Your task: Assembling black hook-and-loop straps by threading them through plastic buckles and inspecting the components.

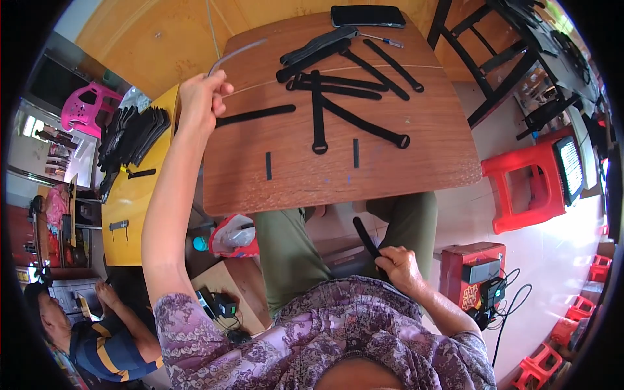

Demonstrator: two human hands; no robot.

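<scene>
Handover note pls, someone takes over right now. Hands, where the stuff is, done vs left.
Left hand: raised over the table's left edge, closed on a thin grey cord that runs up and away.
Right hand: down at the lap, closed on one black strap.
Wooden table: a loose spread of black straps, some crossing, plus two short black pieces near the front edge.
Yellow table on the left: a stack of bundled straps.
Done: that stack, apparently. Left: the loose straps on the wooden table and the one in hand.
</scene>
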